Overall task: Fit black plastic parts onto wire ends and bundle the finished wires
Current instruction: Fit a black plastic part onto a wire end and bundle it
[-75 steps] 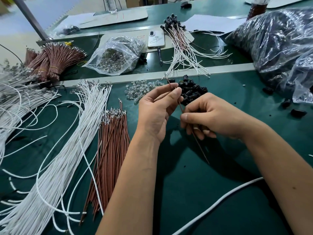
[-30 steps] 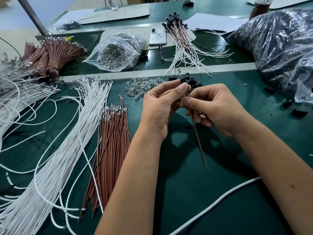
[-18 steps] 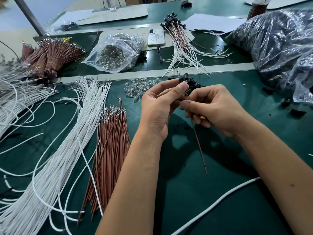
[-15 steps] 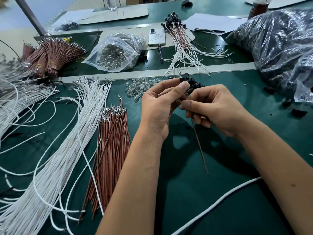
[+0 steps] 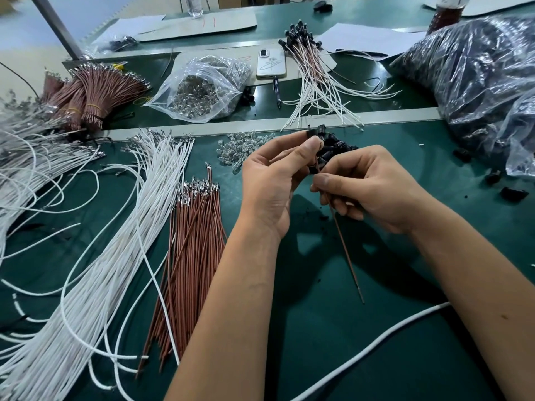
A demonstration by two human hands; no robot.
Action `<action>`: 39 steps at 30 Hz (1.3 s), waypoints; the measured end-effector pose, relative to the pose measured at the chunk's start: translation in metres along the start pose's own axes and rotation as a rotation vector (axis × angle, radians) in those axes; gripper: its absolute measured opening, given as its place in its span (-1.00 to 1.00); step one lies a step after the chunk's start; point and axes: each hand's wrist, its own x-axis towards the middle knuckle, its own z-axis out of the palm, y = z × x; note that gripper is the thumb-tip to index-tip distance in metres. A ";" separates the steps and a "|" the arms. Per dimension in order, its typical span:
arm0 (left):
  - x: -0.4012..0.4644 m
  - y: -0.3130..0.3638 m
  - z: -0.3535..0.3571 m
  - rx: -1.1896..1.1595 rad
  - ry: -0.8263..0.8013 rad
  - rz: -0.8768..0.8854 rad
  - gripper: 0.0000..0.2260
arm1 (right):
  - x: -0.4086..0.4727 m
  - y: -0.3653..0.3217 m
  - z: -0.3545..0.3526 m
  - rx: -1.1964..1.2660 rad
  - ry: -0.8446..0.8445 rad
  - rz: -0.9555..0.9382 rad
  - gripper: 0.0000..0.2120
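Two hands meet above the middle of the green table [image 5: 333, 342], both working one brown wire [image 5: 344, 244]. The left hand [image 5: 275, 183] has its fingers curled, thumb and forefinger pinching a small black part [image 5: 312, 134] at the wire's top end. The right hand [image 5: 373, 186] is curled too, its thumb and fingers nipping the wire a little lower down. The wire is thin, straight and reddish brown; its long axis runs from the left fingertips down and slightly rightward toward the person, its free tip hanging just over the table surface.

Just behind the fingers lies a heap of loose black parts [image 5: 335, 147], partly hidden by the hands. Near it, to the left, sits a scatter of small clear bulbs [image 5: 240, 146]. Farther left lies a fan of brown wires [image 5: 191, 241] with metal tips pointing away, and beside that a broad sheaf of white wires [image 5: 95, 270]. Beyond the table's pale strip rest finished wires [image 5: 312, 73] with black caps, a phone [image 5: 271, 64] and a clear bag [image 5: 202, 88].
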 end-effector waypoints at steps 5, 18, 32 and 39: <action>0.000 0.000 0.001 0.010 0.005 0.032 -0.86 | 0.000 -0.001 0.000 -0.009 -0.007 -0.012 -0.77; 0.000 0.001 0.001 -0.048 -0.086 0.149 -0.83 | 0.000 0.001 0.002 -0.007 0.136 -0.085 -0.93; -0.002 -0.002 0.002 -0.003 -0.218 0.218 -0.83 | -0.001 -0.005 0.005 -0.055 0.286 -0.277 -0.92; -0.003 -0.001 0.004 0.024 -0.178 0.212 -0.82 | -0.001 -0.004 0.005 -0.087 0.256 -0.283 -0.92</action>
